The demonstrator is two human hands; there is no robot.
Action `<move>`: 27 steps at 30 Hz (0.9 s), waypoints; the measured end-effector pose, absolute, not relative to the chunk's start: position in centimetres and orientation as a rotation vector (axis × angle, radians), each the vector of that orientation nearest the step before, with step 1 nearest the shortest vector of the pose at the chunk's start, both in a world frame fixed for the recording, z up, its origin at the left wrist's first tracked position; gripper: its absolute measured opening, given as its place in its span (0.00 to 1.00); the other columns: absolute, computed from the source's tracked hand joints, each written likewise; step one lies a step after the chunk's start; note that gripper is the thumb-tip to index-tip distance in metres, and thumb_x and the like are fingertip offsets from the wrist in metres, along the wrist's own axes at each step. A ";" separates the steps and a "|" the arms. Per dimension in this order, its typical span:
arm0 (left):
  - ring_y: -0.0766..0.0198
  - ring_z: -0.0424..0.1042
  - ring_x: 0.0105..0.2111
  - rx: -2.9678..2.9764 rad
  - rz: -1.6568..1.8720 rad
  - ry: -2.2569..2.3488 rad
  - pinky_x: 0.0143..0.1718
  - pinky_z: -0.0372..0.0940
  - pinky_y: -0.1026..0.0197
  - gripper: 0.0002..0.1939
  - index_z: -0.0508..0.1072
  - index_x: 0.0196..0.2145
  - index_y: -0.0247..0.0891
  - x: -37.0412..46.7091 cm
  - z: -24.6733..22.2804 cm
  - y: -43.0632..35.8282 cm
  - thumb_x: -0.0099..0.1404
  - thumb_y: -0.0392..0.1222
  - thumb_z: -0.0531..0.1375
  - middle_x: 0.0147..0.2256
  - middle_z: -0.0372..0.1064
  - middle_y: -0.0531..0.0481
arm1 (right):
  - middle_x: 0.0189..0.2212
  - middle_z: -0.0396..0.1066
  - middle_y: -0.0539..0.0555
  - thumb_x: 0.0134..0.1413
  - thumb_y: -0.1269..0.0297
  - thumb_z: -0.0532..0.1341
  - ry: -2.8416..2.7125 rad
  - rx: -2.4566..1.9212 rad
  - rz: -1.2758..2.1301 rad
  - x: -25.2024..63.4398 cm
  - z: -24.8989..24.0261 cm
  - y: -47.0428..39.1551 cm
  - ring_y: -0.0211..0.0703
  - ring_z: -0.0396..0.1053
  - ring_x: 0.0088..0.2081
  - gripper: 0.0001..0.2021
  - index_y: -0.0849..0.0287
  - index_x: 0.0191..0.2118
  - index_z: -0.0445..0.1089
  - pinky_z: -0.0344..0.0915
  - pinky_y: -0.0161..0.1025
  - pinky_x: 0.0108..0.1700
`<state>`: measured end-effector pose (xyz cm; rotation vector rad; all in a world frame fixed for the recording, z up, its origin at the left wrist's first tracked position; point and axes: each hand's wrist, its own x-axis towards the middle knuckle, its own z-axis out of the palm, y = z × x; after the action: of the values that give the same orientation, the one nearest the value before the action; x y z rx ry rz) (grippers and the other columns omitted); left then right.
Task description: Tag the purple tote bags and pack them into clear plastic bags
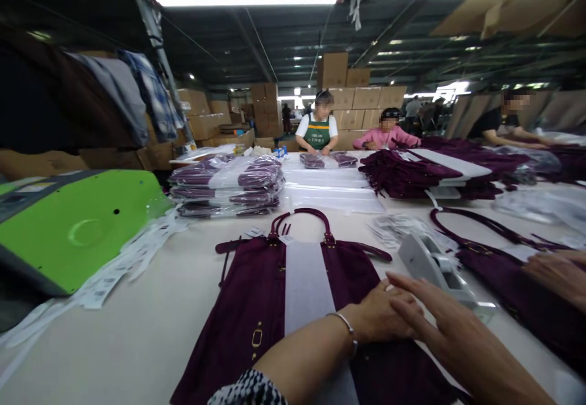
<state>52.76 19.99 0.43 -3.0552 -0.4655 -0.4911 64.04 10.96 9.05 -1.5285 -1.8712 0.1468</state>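
As my two hands meet over its right side, a burgundy tote bag (247,295) lies flat before me, handles (317,215) pointing away, a white paper strip (310,280) down its middle. My braceleted left hand (382,310) is above the bag's right edge, fingers hidden, so I cannot tell what it grips; my right hand (451,322) overlaps it, fingers straight, and whether they pinch anything I cannot tell. To the left, a broad stretch of white tabletop (155,326) runs to printed labels (103,288) beside a green-sided machine (82,228). Room is tighter on the right: a grey dispenser (417,258) stands near my fingers, and past it a co-worker's hand (556,275) is at a second burgundy bag (494,277). Beyond the handles, plastic-wrapped bags (226,186) and a burgundy pile (407,173) flank clear plastic sheets (325,190). Farther off, co-workers in a green apron (319,132) and a pink top (382,136) face me before stacked cartons (350,99).
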 end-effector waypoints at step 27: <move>0.56 0.65 0.61 -2.462 -0.699 -2.019 0.63 0.60 0.46 0.30 0.71 0.56 0.40 17.3 5.1 29.5 0.61 0.23 0.47 0.59 0.68 0.41 | 0.61 0.66 0.62 0.61 0.68 0.49 -2.107 -1.336 0.586 46.3 4.7 30.6 0.47 0.61 0.64 0.23 0.61 0.59 0.67 0.53 0.48 0.68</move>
<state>17.34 29.54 5.11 -2.4620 -2.0195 -0.6987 46.31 30.56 4.71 -1.3356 -2.1070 0.5857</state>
